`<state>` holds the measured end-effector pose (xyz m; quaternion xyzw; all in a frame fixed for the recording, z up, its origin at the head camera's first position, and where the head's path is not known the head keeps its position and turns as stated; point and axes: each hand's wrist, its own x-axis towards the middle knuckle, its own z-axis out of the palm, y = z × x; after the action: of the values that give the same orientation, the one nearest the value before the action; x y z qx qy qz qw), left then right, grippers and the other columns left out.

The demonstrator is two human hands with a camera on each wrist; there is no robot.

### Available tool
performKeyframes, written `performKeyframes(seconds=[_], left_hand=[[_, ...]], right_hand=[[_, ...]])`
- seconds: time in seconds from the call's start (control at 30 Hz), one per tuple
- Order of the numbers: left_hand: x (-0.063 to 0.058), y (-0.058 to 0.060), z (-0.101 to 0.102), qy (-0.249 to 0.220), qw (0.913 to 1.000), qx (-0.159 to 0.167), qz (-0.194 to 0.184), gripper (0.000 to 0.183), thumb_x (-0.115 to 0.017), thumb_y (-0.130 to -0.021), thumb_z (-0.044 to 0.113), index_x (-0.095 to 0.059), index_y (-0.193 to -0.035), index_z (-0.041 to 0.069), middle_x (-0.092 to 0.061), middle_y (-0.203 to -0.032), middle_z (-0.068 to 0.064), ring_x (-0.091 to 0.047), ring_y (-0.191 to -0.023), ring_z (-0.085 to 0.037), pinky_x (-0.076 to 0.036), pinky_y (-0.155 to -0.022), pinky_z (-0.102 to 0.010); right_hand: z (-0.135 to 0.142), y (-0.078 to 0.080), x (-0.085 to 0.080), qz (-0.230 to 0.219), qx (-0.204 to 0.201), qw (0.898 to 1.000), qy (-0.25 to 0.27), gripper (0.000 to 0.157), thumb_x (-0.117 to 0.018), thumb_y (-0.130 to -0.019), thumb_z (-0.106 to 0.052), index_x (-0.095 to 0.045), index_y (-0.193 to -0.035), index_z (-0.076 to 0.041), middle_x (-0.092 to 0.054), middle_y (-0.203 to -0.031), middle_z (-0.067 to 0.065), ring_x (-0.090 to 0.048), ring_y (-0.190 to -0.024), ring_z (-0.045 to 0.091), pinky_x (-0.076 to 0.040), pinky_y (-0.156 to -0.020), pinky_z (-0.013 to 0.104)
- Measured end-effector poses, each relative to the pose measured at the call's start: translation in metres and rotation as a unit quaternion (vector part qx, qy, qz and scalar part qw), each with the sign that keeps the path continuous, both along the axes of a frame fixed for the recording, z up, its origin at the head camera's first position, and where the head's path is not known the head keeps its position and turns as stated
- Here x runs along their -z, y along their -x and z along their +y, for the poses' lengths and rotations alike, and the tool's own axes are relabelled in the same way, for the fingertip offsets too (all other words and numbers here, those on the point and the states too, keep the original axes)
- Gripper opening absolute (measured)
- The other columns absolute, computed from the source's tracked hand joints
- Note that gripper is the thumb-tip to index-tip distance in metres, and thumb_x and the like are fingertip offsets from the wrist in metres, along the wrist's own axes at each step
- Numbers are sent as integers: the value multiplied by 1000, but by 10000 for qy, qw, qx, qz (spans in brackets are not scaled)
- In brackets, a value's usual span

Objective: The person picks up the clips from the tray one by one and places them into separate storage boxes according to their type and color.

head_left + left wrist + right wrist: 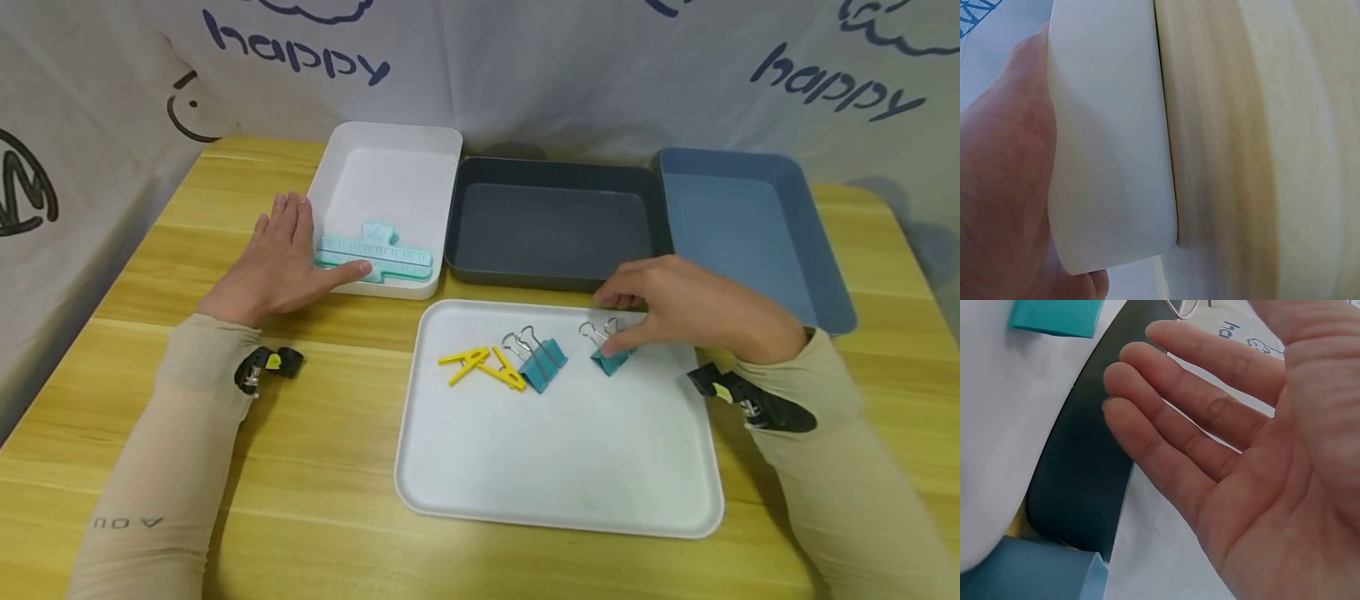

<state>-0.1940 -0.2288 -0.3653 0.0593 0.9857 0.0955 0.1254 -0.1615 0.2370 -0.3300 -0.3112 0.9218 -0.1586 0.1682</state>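
Note:
My left hand rests with straight fingers along the left rim of the white box. Its thumb extends over the front rim, overlapping a mint-green bag clip with ruler markings inside the box. Over the top right of the white tray, my right hand reaches around a teal binder clip. In the right wrist view, those fingers are loosely extended and stand apart from the teal clip body. A second teal binder clip lies to the left, beside yellow clips shaped like clothespins.
A dark grey box stands beside the white one, with a blue-grey box to its right. The white tray lies in front of them on the wooden table. White cloth with drawings hangs behind.

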Motion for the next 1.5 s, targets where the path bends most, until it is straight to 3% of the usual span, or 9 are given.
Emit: performKeyframes(seconds=[0.2,0.73,1.17,1.5], left_hand=[[0,0,0,-24,10000,-3,8,133,-42,-88,88,19,-159,-6,23,-168,-29,18,-159,-48,6,-131,-64],[0,0,0,11,10000,10,-24,133,-41,-88,88,17,-159,-7,24,-167,-29,18,-159,-48,5,-131,-64],[-1,-1,-1,-28,10000,11,-53,132,-41,-88,88,18,-159,-6,24,-168,-28,18,-159,-47,6,-131,-64],[-1,-2,0,-50,10000,29,-55,131,-42,-88,87,19,-159,-6,24,-168,-28,19,-159,-47,7,-131,-63]], right_hand=[[0,2,2,-23,-154,9999,-35,55,-91,-77,-40,-75,-123,-15,-71,-115,0,-69,-101,17,-61,-86,39],[0,4,9,-594,-193,9978,-236,47,-89,-82,-27,-73,-126,-16,-70,-112,0,-65,-99,13,-59,-88,40],[-3,4,9,-738,-302,9958,-457,36,-86,-84,-18,-76,-119,-18,-75,-110,-3,-66,-96,11,-60,-88,38],[-1,5,12,-556,-536,9963,-390,28,-86,-84,-18,-78,-110,-19,-75,-106,-4,-66,-91,9,-58,-83,33]])
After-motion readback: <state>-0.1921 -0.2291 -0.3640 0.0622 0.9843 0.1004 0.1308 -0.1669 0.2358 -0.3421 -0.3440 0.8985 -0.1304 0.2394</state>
